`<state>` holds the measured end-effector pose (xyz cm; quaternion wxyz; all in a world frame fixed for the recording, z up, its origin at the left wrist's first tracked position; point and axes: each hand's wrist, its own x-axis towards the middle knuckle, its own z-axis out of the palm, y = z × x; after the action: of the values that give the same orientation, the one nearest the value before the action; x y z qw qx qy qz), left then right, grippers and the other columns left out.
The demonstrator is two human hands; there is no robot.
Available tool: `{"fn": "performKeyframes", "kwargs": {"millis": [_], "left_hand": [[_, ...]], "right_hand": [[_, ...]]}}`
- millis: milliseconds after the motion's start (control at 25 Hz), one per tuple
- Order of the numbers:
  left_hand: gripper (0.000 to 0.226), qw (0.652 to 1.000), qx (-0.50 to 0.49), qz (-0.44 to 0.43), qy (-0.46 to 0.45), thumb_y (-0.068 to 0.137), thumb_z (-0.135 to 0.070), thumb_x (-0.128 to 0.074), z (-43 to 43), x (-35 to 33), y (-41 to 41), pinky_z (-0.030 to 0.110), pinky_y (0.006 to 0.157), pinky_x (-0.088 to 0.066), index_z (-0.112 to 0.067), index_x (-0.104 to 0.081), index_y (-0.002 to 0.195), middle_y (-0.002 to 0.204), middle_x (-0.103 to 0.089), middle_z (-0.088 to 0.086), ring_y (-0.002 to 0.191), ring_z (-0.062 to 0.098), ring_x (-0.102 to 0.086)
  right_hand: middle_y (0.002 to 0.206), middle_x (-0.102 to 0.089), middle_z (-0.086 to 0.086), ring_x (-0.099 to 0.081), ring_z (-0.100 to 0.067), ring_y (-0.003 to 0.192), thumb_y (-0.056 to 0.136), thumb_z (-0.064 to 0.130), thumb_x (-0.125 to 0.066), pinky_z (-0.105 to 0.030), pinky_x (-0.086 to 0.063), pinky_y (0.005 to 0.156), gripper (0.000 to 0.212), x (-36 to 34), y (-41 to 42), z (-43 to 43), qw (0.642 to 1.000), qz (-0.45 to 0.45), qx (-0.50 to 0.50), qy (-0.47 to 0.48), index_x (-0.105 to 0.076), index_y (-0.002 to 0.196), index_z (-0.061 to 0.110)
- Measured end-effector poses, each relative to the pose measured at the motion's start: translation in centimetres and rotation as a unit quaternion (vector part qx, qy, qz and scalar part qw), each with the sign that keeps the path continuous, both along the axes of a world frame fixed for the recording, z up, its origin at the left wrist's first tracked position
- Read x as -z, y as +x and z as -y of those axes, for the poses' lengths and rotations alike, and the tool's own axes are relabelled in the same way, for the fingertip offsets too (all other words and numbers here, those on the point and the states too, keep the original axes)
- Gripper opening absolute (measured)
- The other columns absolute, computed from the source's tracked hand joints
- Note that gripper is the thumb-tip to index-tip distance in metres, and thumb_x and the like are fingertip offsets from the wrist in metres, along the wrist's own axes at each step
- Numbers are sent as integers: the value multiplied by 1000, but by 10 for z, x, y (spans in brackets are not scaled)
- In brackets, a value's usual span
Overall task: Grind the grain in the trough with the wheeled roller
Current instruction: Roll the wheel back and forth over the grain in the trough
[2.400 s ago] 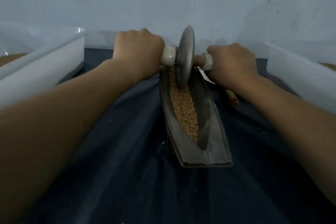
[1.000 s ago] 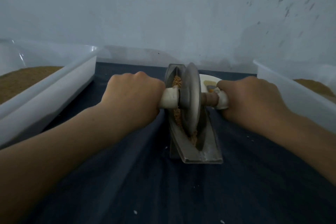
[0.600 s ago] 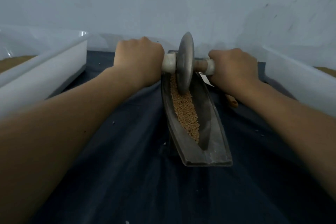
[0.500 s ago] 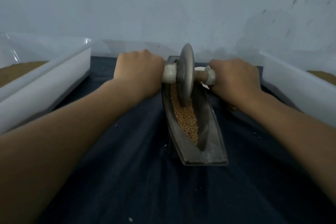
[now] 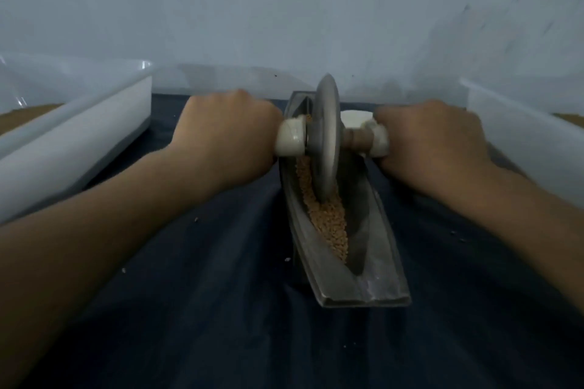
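Observation:
A long grey metal trough [image 5: 376,268] lies lengthwise on the dark cloth, pointing away from me. Tan grain [image 5: 328,221] fills its groove. The roller's metal wheel [image 5: 327,139] stands upright in the groove, over the trough's middle to far part. My left hand [image 5: 224,142] is closed around the left end of the axle, beside its white collar. My right hand [image 5: 433,145] is closed around the right end. The handles themselves are hidden inside my fists.
A white plastic bin [image 5: 72,142] with tan powder stands at the left, another white bin [image 5: 531,142] at the right. A white dish [image 5: 355,118] shows behind the axle. Loose grains dot the dark blue cloth [image 5: 221,309]. A pale wall rises behind.
Over the last seconds the wheel has rolled back and forth along the trough. Since half a second ago it has come slightly toward me along the groove, both hands still on the axle.

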<state>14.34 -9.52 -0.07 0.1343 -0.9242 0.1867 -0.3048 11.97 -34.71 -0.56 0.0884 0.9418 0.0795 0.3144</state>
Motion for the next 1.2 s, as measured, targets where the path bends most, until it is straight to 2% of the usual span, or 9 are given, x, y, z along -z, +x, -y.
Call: {"fn": "performKeyframes", "kwargs": {"millis": [200,400,560,640,720,840,920,1040,1200], "left_hand": [[12,999,-18,12,-27,83,-35,-63,9,-3,48,34,55,-32,-24,-64,88,66,-38,0,60,29,-48],[13,1000,-4,-6,-22,83,-40,-60,2,-1,7,33,57,-34,-27,-59,86,72,-52,1,69,31,-60],[21,999,28,-35,20,79,-44,-60,-11,-12,-37,25,46,-17,-32,-43,75,61,-31,-9,47,12,-25],[20,998,45,-4,37,76,-43,-60,-14,-16,-45,22,45,-12,-32,-44,72,58,-27,-9,45,11,-18],[22,998,30,6,61,78,-38,-60,-11,-15,-38,22,45,-15,-30,-42,68,57,-30,-7,45,14,-27],[14,998,-2,21,58,83,-32,-59,2,-10,-4,29,50,-28,-26,-51,73,64,-42,0,58,28,-54],[5,998,-23,40,41,82,-26,-59,10,-11,22,29,51,-28,-22,-62,80,67,-48,5,57,29,-53],[6,998,-36,39,27,80,-25,-60,15,-14,46,26,48,-19,-20,-63,81,62,-37,3,48,21,-31],[8,999,-17,32,11,80,-31,-62,10,-9,20,32,55,-31,-23,-63,83,71,-53,7,64,32,-58]], "right_hand": [[58,-35,3,-40,-26,57,77,24,-69,-24,-18,50,26,1,56,-5,999,16,21,17,-43,72,25],[67,-51,1,-52,-28,62,83,36,-66,-28,-24,50,20,-4,9,-5,1000,-3,-12,-17,-49,79,28],[67,-54,-1,-52,-30,60,83,48,-56,-31,-31,50,22,-2,-48,8,999,-35,-36,-17,-46,84,28],[60,-54,-4,-54,-32,53,77,53,-48,-30,-33,48,24,-3,-61,14,996,-33,-79,11,-30,78,37],[57,-52,-5,-54,-32,50,76,51,-50,-30,-35,47,27,0,-54,17,995,-26,-91,26,-23,78,44],[67,-57,-6,-57,-34,62,83,43,-63,-32,-37,53,30,9,-11,11,999,-11,-27,36,-36,75,34],[70,-56,-4,-55,-32,68,87,42,-62,-32,-36,56,27,12,26,7,998,-18,4,61,-42,74,30],[61,-40,2,-45,-28,62,85,32,-62,-26,-23,50,33,11,55,8,998,2,-4,70,-35,66,26],[61,-37,6,-48,-27,64,85,37,-64,-28,-25,51,35,4,27,5,999,-15,-11,46,-34,67,30]]}}
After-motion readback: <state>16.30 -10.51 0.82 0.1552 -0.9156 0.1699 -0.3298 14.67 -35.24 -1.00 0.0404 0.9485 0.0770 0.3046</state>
